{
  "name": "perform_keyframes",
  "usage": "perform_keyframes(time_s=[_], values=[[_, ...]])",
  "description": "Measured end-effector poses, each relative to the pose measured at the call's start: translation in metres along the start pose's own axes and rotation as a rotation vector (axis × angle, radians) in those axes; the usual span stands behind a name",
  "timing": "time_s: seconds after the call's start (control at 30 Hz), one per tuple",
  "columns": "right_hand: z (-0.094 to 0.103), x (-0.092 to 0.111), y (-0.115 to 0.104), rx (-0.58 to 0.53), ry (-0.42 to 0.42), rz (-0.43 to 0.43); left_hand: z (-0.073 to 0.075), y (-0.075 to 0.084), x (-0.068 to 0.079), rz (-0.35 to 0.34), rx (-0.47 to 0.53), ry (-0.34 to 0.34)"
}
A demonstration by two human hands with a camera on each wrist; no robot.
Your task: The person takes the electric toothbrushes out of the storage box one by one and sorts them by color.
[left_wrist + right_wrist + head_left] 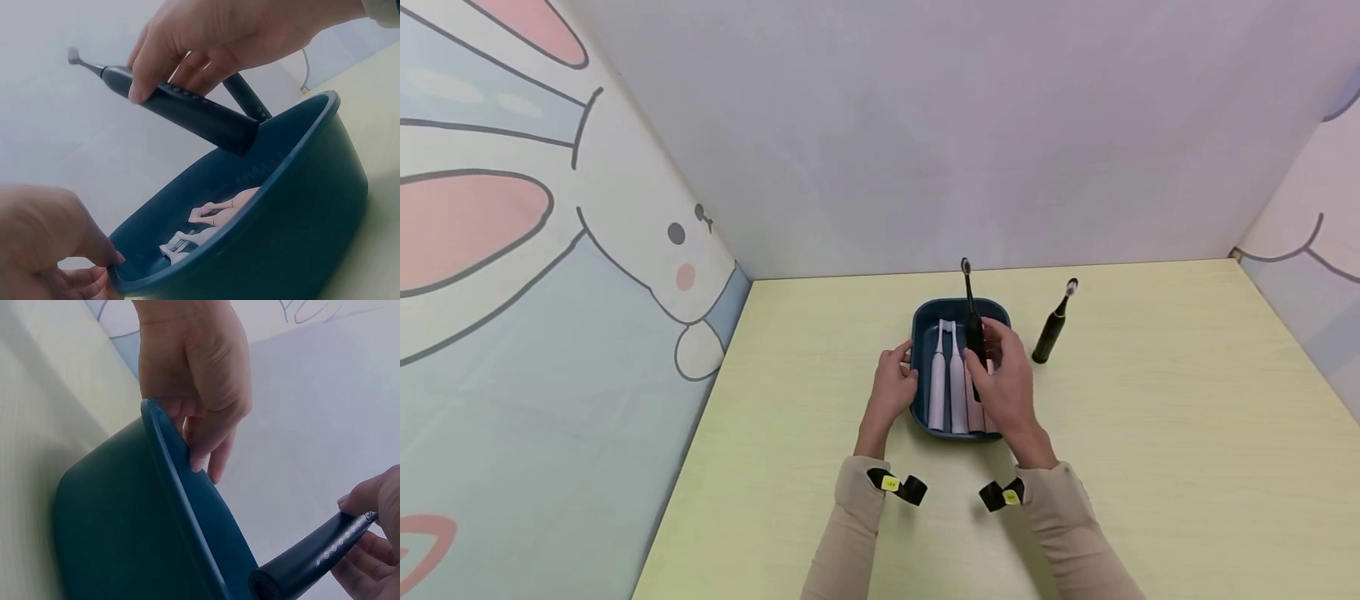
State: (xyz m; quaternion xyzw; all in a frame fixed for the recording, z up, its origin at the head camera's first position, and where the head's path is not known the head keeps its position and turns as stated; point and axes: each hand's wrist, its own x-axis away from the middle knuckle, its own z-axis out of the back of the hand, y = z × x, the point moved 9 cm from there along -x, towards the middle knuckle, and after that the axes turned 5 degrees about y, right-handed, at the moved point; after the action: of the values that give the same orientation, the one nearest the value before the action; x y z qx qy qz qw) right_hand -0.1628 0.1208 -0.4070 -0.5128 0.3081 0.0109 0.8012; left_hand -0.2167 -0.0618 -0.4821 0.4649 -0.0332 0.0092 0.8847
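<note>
A dark blue plastic basin (920, 422) stands on the table, holding white electric toothbrushes (937, 392) and pink ones (974, 417) side by side. My right hand (1009, 379) holds a black electric toothbrush (974, 332) by its handle, raised above the basin with the brush head pointing away from me. In the left wrist view the same black handle is pinched between thumb and fingers. At the basin's left side, my left hand (895, 385) grips the rim, its thumb (103, 244) over the edge. The right hand partly hides the pink toothbrushes in the head view.
Another black electric toothbrush (1049, 335) is on the table just right of the basin. The pale yellow table (1180, 400) meets a plain light wall (970, 150) at the back. A wall with a rabbit drawing (647, 242) borders the left side.
</note>
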Motion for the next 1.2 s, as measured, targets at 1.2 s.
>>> perform_keyframes(time_s=[1.2], values=[[0.071,-0.003,0.009,-0.117,0.387,0.066,0.002,0.000,-0.002,0.007,0.001,0.012]])
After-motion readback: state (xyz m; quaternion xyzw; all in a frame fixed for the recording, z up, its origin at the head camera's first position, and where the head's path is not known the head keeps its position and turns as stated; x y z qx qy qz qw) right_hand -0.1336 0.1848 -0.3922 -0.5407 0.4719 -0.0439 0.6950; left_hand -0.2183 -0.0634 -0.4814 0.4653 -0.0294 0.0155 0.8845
